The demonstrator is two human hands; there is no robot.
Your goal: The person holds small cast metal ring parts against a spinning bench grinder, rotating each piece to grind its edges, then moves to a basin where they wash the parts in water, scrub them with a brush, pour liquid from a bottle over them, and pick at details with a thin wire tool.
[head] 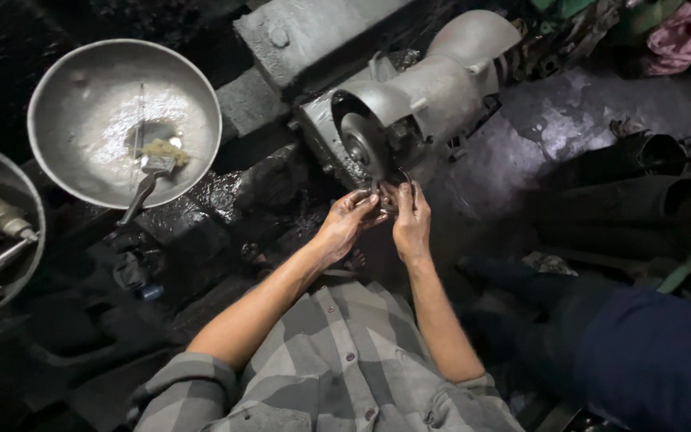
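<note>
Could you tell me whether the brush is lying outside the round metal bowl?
No, the brush rests inside the round metal bowl, its bristles on the bowl's floor and its handle against the rim.

matt grey metal housing, glossy oily floor.
</note>
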